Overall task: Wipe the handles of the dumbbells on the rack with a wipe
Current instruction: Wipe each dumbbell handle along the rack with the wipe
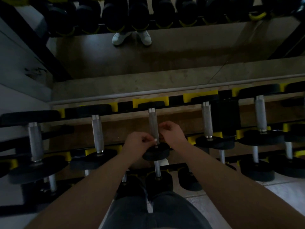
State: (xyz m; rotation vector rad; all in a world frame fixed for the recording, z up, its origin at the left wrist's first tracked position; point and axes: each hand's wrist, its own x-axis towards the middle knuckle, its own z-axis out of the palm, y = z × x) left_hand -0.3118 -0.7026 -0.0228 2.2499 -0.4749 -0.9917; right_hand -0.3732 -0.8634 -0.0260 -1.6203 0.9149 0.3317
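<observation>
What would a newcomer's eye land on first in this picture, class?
Two bare hands meet at centre: the left hand and right hand, both curled, at the silver handle of the middle dumbbell. Yellow cradles stand out along the dark rack, and white shoes show at the top, apparently in a mirror.

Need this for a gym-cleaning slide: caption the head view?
At a dim rack, left hand and right hand meet at the middle dumbbell handle.

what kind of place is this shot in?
Most likely a gym's free-weights area: a tiered rack with yellow cradles, rows of dumbbells with knurled metal handles, and a wall mirror behind reflecting the rack and a pair of white shoes.
</observation>
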